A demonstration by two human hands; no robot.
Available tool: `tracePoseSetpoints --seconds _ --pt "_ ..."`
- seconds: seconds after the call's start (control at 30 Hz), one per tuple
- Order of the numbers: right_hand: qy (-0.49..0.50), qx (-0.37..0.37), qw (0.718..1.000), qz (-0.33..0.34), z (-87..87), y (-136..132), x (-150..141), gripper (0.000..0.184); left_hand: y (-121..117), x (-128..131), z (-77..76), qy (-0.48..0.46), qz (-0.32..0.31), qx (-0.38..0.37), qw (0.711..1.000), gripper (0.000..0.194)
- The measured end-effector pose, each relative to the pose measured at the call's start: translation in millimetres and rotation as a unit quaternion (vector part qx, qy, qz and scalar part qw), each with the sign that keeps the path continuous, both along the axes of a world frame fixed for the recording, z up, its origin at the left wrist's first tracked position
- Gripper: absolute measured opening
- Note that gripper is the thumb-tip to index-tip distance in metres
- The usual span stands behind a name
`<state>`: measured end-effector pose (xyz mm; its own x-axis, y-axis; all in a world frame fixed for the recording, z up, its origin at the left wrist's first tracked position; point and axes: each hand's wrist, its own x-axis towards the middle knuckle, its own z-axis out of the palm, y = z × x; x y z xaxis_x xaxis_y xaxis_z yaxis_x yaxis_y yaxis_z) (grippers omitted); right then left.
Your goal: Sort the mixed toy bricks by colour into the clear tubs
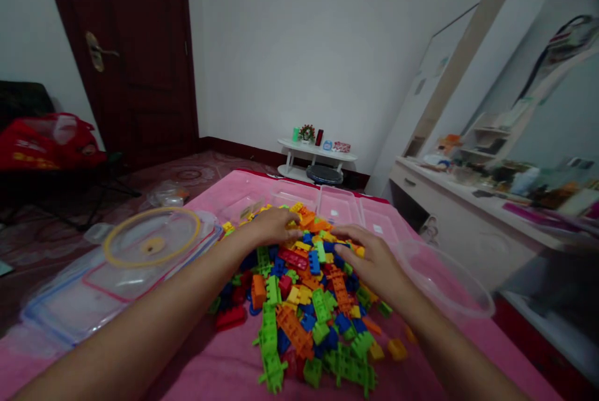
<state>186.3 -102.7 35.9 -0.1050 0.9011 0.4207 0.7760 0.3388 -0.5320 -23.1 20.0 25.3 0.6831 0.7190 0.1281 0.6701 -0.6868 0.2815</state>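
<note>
Head view, block pile (304,301) stretching lengthwise away from the person, left hand (274,226) and right hand (374,260) resting on its far end, fingers loosely curled among blocks, clear bowl (449,282) just right, lids (140,251) left.

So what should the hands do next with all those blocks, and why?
Probably pinch one block from the far edge of the block pile. Both the left hand and right hand already rest there, fingers spread and holding nothing, with clear tubs standing just behind.
</note>
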Motion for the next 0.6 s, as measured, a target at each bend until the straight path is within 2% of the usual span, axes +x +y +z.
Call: tracePoseSetpoints --seconds 0.07,0.13,0.23,0.33,0.47,0.6 --pt "-0.023 0.001 0.999 -0.043 -4.8 -21.1 17.5 0.035 -11.6 -12.7 11.5 0.003 -0.043 -0.010 0.999 0.041" --pt "-0.043 -0.028 0.996 -0.075 -15.2 -38.0 33.8 0.048 -28.2 -29.8 18.6 0.004 -0.051 0.007 0.999 0.044" --pt "-0.063 -0.098 0.989 -0.091 -37.5 -54.3 49.9 0.069 -52.9 -58.8 16.0 0.017 0.011 0.039 0.999 0.079" --pt "-0.071 -0.146 0.982 -0.098 -57.9 -57.0 53.9 0.079 -66.9 -79.7 2.8 0.044 0.066 -0.002 0.997 0.099" --pt "-0.090 -0.151 0.974 -0.144 -69.9 -43.5 46.2 0.082 -69.7 -79.9 -11.7 0.034 0.098 -0.061 0.993 0.105" --pt "-0.070 -0.150 0.980 -0.110 -68.4 -25.3 37.2 0.079 -64.9 -62.4 -16.0 0.026 0.109 -0.095 0.989 0.110"
